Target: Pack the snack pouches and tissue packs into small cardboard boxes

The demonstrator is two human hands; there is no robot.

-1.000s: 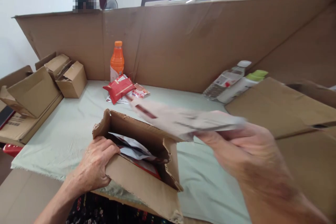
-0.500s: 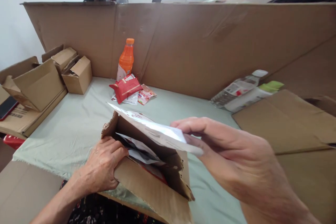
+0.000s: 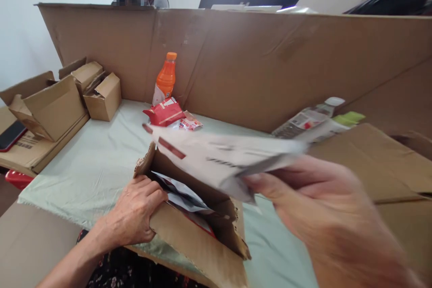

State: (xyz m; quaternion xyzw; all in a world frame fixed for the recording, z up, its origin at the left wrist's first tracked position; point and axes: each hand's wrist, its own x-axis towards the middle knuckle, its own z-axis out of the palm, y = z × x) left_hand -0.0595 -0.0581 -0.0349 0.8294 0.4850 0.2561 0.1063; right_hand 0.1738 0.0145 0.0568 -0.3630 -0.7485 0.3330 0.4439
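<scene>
Way into the open box (image 3: 202,240) narrowed from above
The far rim is crossed by the pale packet (image 3: 216,157) in the right hand (image 3: 313,202), the left corner taken up by the left hand (image 3: 138,209); inside, room is seen between the silvery packets (image 3: 191,204) and far wall; a lane of cloth (image 3: 84,162) is found toward the small boxes (image 3: 104,101), the back closed by the cardboard screen (image 3: 236,72)

At the desk's (image 3: 101,153) near edge sits the carton (image 3: 202,238), pouches (image 3: 184,200) inside it, the left hand's grip (image 3: 138,211) at its near left corner. Over it is a packet (image 3: 216,150) in the right hand's grip (image 3: 313,207). Behind lie sachets (image 3: 167,111), before a bottle (image 3: 165,78) and the cardboard wall (image 3: 243,63). At left, a flat box (image 3: 59,137) bears a phone (image 3: 12,136); at right, two bottles (image 3: 297,123) rest behind the right-hand box (image 3: 371,162).
</scene>
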